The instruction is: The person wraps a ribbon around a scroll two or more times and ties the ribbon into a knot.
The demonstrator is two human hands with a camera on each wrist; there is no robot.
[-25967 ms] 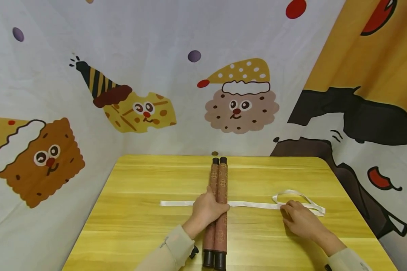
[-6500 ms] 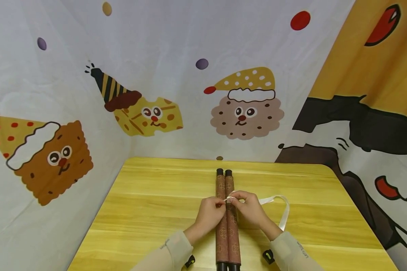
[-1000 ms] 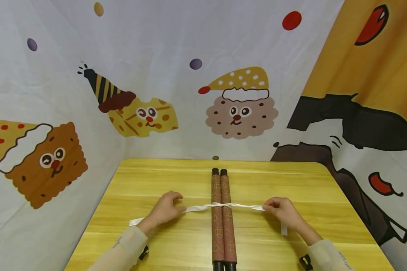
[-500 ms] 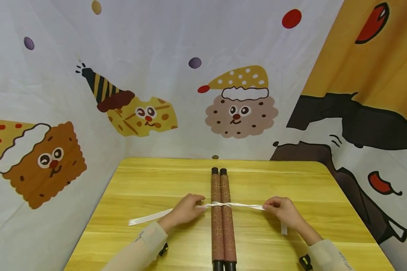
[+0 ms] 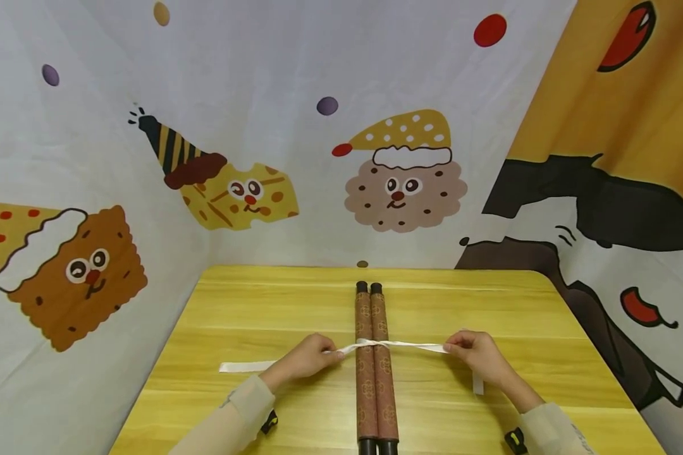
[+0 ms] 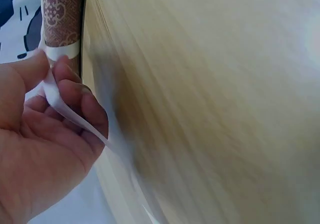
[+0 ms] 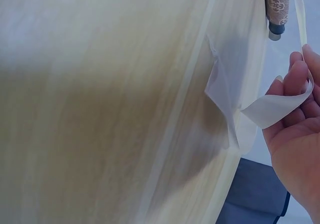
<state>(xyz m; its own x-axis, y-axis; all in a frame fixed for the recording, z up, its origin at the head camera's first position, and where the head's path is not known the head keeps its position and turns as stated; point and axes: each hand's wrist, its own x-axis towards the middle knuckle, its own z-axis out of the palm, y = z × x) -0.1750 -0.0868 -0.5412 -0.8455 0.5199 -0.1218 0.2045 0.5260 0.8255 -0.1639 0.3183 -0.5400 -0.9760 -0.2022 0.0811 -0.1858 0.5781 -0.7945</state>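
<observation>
Two brown patterned scrolls (image 5: 367, 385) with black end knobs lie side by side, pointing away from me. A white ribbon (image 5: 410, 344) goes around their middle and crosses on top. Just left of the scrolls, my left hand (image 5: 304, 360) pinches one side of the ribbon between thumb and fingers; its tail trails back over the palm in the left wrist view. Farther out on the right, my right hand (image 5: 480, 355) pinches the other side. That stretch looks fairly taut, and its loose end (image 7: 275, 108) hangs from the hand in the right wrist view.
The scrolls rest on a yellow wood-grain table (image 5: 250, 303). Behind and beside it hangs a white cloth (image 5: 262, 76) printed with cartoon cookies and cheese. The left ribbon tail (image 5: 245, 366) lies on the tabletop.
Earlier my left hand held the scrolls over the flat ribbon; later both hands worked the ribbon above them. Within the last second, my left hand moved right and pinched the ribbon; the right stayed.
</observation>
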